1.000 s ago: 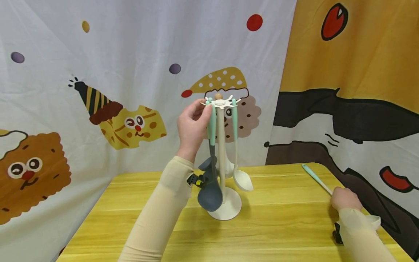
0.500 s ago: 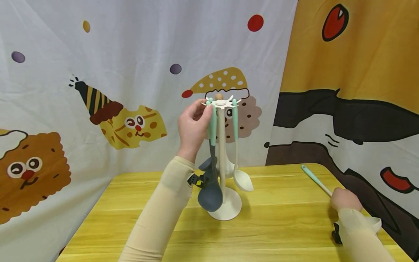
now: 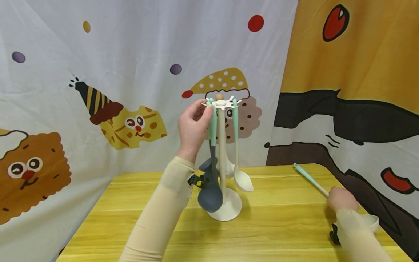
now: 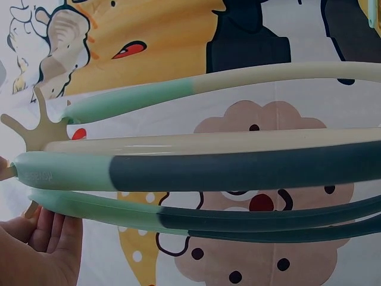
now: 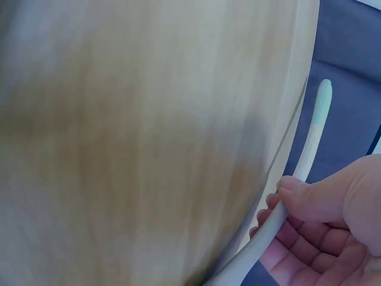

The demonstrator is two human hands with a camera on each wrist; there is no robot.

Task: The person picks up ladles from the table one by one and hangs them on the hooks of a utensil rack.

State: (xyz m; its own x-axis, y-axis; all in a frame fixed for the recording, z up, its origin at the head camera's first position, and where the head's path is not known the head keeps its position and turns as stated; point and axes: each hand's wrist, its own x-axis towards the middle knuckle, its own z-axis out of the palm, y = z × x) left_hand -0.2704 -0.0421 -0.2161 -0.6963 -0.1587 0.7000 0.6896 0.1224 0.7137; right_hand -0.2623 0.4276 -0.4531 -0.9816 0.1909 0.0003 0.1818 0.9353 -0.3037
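Observation:
A white utensil rack [image 3: 221,156] stands on the table, with kitchen tools hanging from its pronged top. My left hand [image 3: 193,125] is raised to that top and pinches it at a prong, beside the mint handle ends; in the left wrist view, the fingers [image 4: 56,238] sit behind the handles. A dark ladle [image 3: 210,196] hangs just below this hand. At the table's right side, my right hand [image 3: 342,199] grips a white ladle [image 5: 271,229] by its stem, thumb on top. Its mint handle [image 3: 306,173] points away from me, and the sleeve partly hides its bowl [image 3: 372,222].
Other tools hang on the rack, including a white spoon [image 3: 243,181] on its right side and more dark ones behind the ladle. The wooden table [image 3: 147,218] ends close by the right hand. A printed cloth [image 3: 140,54] hangs behind.
My right hand has shifted slightly left with the white ladle, whose handle tip moved left too. My left hand and the rack have stayed in place.

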